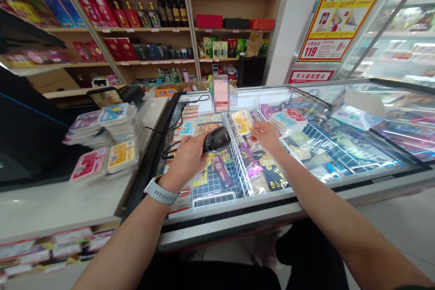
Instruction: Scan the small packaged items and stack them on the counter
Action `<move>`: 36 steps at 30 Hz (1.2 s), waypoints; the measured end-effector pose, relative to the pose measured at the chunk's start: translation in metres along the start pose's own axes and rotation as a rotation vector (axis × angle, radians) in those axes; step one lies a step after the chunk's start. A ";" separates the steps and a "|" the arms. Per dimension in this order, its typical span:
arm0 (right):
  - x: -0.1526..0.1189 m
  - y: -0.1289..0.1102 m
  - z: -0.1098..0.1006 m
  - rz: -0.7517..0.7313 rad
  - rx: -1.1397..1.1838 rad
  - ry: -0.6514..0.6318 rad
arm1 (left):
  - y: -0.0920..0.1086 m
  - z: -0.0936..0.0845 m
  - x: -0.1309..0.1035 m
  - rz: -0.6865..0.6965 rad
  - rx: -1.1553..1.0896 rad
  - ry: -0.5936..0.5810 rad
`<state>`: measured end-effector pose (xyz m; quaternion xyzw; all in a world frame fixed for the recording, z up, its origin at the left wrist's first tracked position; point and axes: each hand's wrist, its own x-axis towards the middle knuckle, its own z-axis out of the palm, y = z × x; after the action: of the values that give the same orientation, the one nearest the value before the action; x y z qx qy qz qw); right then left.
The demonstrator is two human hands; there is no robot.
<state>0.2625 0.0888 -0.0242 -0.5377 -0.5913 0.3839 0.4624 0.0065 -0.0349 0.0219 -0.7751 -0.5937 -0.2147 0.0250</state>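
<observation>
Holding a small flat pack (242,122), the right hand (267,136) has its thumb and fingers clamped on the near right corner. The pack is whitish, with round corners and a big yellow label. It is up over the freezer's glass top (204,190), tipped so the label shows. It looks about as wide as it is long, so I cannot tell its long axis.

Just left of it, apart from it, is a shiny black scanner (217,139). The left hand (190,154) has its fingers wrapped around it. The scanner's fat head points right, toward the pack; the hand hides the handle.

A stack of packs (288,121) sits just right of the right hand, so room is tight there. On the near side, bare glass runs to the freezer's near edge (238,224). A black cord (176,123) lies far left of the scanner. More packs (117,120) are piled on the left counter (30,210).
</observation>
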 end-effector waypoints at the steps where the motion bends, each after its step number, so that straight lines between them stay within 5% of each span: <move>1: 0.000 0.001 0.000 0.002 0.000 0.000 | 0.000 0.000 0.000 0.001 0.000 0.003; 36: -0.010 -0.011 0.004 0.021 -0.007 -0.023 | 0.004 -0.004 0.000 -0.022 -0.003 0.014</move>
<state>0.2555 0.0775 -0.0157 -0.5410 -0.5922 0.3928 0.4499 0.0085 -0.0373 0.0264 -0.7670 -0.6017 -0.2212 0.0259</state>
